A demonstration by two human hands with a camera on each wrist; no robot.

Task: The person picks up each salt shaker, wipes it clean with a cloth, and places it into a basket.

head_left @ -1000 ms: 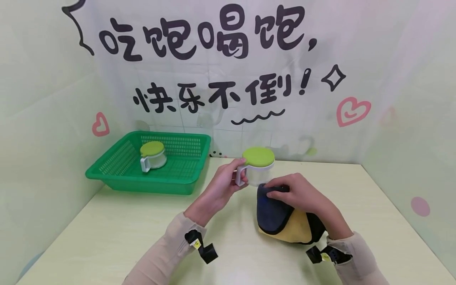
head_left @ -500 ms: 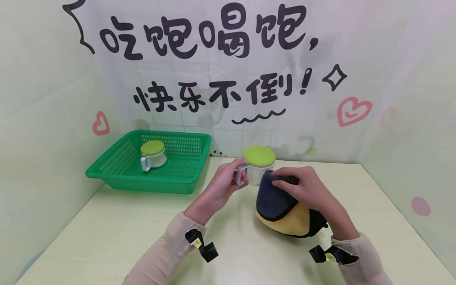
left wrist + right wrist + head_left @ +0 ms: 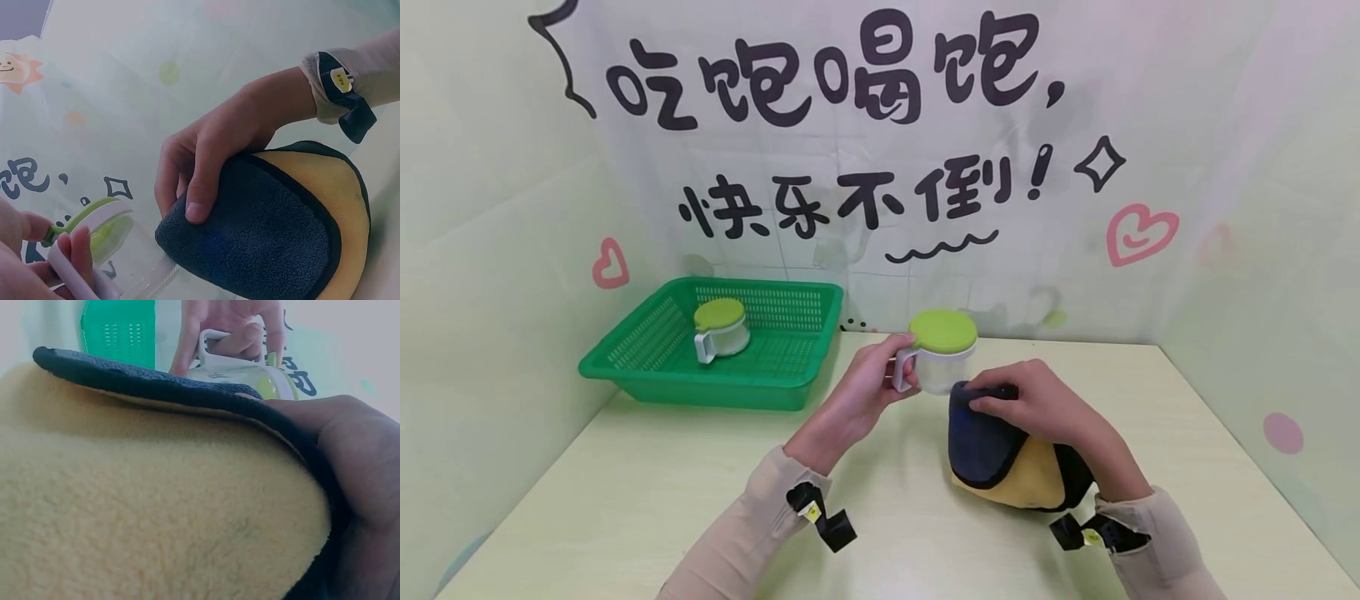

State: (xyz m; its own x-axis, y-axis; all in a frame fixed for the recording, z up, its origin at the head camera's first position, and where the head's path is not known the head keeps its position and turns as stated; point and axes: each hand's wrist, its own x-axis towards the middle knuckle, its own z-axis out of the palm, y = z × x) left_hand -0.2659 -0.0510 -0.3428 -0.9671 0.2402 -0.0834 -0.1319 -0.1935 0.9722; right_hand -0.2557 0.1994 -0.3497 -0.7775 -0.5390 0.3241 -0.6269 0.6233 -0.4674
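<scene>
My left hand (image 3: 871, 379) grips the white handle of a clear seasoning jar (image 3: 942, 367) with a green lid, raised over the table. In the right wrist view, a finger passes through the jar's handle (image 3: 215, 339). A cleaning cloth (image 3: 988, 442), dark blue on one face and yellow on the other with black edging, is pinched by my right hand (image 3: 1037, 400) just right of the jar. The cloth's upper corner comes close to the jar's base. In the left wrist view the right thumb (image 3: 199, 199) presses on the blue face; the cloth (image 3: 269, 231) hangs folded below.
A green plastic basket (image 3: 730, 395) stands at the back left of the pale table (image 3: 880, 533). Inside it sits a second seasoning jar (image 3: 722, 327) with a green lid. A printed curtain (image 3: 865, 275) hangs behind, with side walls at left and right.
The right hand first raised the cloth against the jar's side, then lowered it again, now slightly further right. The left hand keeps the jar in nearly the same spot.
</scene>
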